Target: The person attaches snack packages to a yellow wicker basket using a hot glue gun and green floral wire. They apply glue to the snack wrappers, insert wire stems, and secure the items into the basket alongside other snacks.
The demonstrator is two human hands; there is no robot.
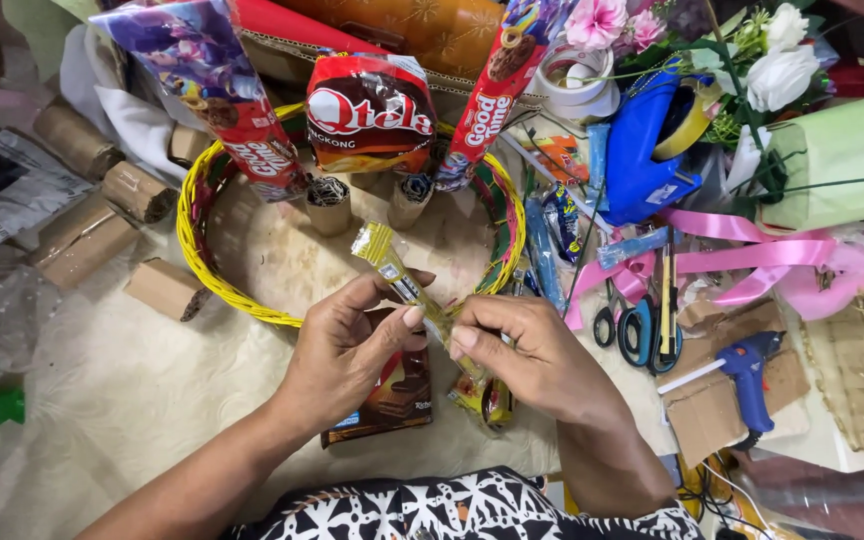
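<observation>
A: Left hand (347, 345) and right hand (532, 355): what does each hold?

B: Both pinch 1 thin yellow snack stick (407, 285), the left at its middle, the right lower down (its top end tilts up-left).

A: Position?

B: Above the front rim of the yellow woven basket (192, 250), over a brown chocolate pack (392, 395); blue scissors (637, 330) and a blue glue gun (747, 370) lie to the right on the surface.
</observation>
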